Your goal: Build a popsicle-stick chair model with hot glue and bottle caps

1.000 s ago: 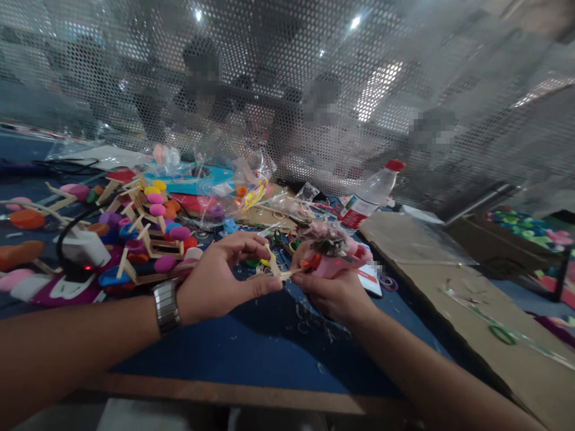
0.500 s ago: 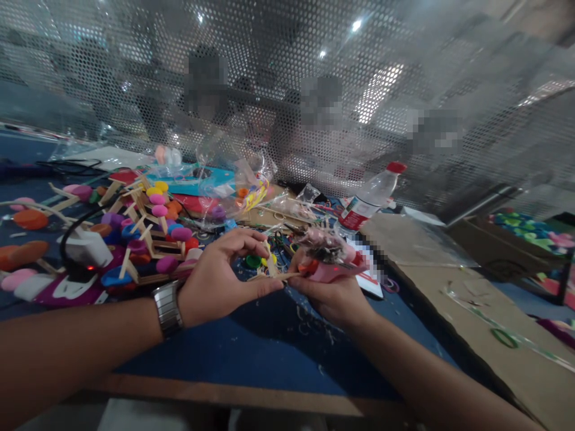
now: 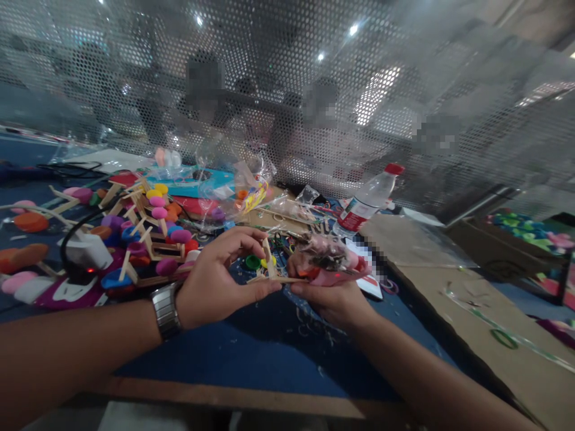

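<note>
My left hand (image 3: 220,278), with a metal watch (image 3: 165,311) at the wrist, pinches small wooden sticks (image 3: 271,263) between thumb and fingers. One stick stands up from another that lies nearly level. In my right hand (image 3: 335,299) is a pink glue gun (image 3: 344,272) with a small red light, its top crusted with greyish residue. The right thumb and fingertips are at the far end of the level stick, close to the left thumb. Part of the glue gun is hidden by the right hand.
On the left lie wooden-stick pieces with coloured round parts (image 3: 157,236) and a white plug adapter (image 3: 87,251) with a red light. A red-capped bottle (image 3: 368,200) stands behind my right hand. Cardboard (image 3: 458,299) covers the right side. Perforated metal mesh (image 3: 269,72) rises behind the table.
The glue gun has dipped and tilted slightly in my right hand. The upright stick in my left hand has turned a little. Both hands otherwise stay almost in place.
</note>
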Motion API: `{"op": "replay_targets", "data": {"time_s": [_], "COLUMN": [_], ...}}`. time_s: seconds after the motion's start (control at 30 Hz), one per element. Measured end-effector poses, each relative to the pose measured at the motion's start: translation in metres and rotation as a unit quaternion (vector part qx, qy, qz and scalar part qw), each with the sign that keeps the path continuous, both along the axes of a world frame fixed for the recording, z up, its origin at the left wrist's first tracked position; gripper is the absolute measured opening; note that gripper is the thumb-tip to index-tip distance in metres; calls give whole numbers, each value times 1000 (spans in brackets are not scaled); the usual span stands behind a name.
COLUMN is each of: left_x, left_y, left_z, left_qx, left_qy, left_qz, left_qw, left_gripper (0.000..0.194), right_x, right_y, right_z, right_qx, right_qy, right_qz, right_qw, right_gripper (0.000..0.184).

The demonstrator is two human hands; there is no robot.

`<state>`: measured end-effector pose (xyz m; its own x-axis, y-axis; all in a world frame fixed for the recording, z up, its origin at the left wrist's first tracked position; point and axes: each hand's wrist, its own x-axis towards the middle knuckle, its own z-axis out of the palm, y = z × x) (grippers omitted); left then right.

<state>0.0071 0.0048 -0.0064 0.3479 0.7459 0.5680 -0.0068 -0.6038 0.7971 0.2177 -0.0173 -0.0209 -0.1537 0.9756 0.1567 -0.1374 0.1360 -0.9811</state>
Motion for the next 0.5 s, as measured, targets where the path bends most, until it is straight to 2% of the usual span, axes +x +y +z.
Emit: {"op": "replay_targets", "data": {"time_s": [0.1, 0.3, 0.4, 0.5], "left_x": [-1, -5, -7, -7], "left_y": [0, -3, -5, -7], "left_z": [-1, 1, 4, 6], "left_qx": [0, 47, 94, 155], "left_qy": [-6, 40, 61, 75], "left_qz": [-9, 12, -2, -18], "left_qw": [1000, 998, 994, 985], "left_gripper": [33, 40, 39, 39], "right_x": [-2, -2, -3, -3], "right_y": [0, 7, 11, 13], "right_z": [2, 3, 6, 8], "right_qx": [8, -33, -37, -72], "right_qy": [47, 120, 119, 91], "right_qz": [0, 18, -25, -66], "right_qw": [999, 992, 992, 991], "right_gripper": [38, 44, 42, 39]}}
